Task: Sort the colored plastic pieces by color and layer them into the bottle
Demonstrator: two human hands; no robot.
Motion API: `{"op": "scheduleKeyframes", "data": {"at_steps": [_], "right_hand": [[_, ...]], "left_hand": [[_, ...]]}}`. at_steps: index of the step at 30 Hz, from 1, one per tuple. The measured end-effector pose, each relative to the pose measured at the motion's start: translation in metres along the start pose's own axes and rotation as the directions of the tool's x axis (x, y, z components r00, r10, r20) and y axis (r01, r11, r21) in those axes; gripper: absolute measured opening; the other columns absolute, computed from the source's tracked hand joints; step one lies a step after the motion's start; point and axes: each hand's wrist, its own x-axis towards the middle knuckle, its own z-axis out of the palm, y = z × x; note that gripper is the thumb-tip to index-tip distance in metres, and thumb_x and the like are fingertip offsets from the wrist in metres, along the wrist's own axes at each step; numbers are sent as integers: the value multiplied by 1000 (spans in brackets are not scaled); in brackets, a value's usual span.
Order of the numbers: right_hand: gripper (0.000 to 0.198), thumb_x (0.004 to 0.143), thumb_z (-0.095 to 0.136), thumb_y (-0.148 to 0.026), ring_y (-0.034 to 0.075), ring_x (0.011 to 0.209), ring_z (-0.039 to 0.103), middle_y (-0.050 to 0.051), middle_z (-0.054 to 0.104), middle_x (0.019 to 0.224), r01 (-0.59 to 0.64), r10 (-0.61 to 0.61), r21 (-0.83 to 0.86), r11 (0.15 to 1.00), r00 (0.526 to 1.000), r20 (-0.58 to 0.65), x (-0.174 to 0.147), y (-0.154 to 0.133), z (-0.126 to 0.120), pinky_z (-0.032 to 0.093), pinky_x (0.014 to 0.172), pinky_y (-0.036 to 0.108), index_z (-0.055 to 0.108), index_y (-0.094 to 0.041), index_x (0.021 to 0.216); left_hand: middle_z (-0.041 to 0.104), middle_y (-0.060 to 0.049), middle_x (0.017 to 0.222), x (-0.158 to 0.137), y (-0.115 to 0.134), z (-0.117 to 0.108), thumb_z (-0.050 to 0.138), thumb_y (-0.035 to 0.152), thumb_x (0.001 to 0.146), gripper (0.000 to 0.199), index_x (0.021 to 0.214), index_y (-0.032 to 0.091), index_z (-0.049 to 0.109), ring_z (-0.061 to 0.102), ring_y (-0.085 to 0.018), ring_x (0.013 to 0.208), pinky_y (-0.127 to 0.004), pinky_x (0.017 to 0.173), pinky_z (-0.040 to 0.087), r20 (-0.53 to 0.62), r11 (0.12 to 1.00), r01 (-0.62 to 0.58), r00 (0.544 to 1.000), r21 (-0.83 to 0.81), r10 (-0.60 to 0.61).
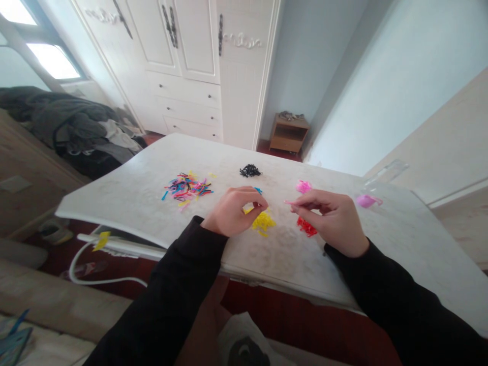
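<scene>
Between the thumb and forefinger of my right hand (331, 216) is a small pink rubber band (288, 203), its end sticking out to the left. That hand hovers above a red pile of bands (307, 227) and just in front of a bright pink pile (304, 186). My left hand (238, 209) is closed in a pinch over the yellow pile (262, 222), partly covering it; whether anything is in its fingertips cannot be made out. A bit of blue (258, 190) shows behind it. Left of it lies a mixed heap of coloured bands (188, 187).
A black pile (250, 170) lies at the back of the white table (280, 259). On the right are a light pink bundle (368, 201) and a clear plastic holder (387, 173). Beyond stand a white wardrobe (190, 56) and a small wooden cabinet (288, 134). Clothes (76, 127) are heaped at left.
</scene>
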Motion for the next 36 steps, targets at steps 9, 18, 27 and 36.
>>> {"op": "scheduleKeyframes", "data": {"at_steps": [9, 18, 27, 36], "right_hand": [[5, 83, 79, -27, 22, 71, 76, 5, 80, 78, -146, 115, -100, 984, 957, -266, 17, 19, -30, 62, 68, 33, 78, -22, 83], [10, 78, 77, -29, 24, 71, 77, 7, 78, 72, -250, 207, -131, 959, 939, -276, 37, 71, -44, 58, 72, 36, 75, -19, 76], [23, 71, 79, -40, 22, 68, 69, 8, 77, 72, -330, 266, -278, 902, 933, -244, 43, 109, -42, 51, 63, 32, 77, -17, 74], [21, 71, 74, -38, 22, 70, 70, 7, 78, 73, -341, 287, -314, 886, 935, -207, 43, 112, -39, 51, 68, 32, 78, -18, 76]], "left_hand": [[70, -7, 98, 0, -2, 0, 67, 13, 78, 10, 80, 18, 76, 69, -20, 89, -33, 85, 54, 112, 997, -35, 993, 68, 27], [70, -7, 90, 1, -7, 4, 65, 12, 80, 9, 77, 16, 72, 68, -18, 82, -32, 78, 53, 16, 997, -80, 997, -8, 80], [69, -6, 87, 0, -10, 6, 65, 11, 79, 10, 74, 16, 72, 67, -18, 79, -32, 77, 53, 8, 998, -56, 998, -10, 56], [68, -6, 84, -1, -11, 7, 65, 12, 77, 9, 72, 16, 71, 65, -17, 75, -30, 73, 52, 2, 1000, -27, 1000, 2, 27]]}}
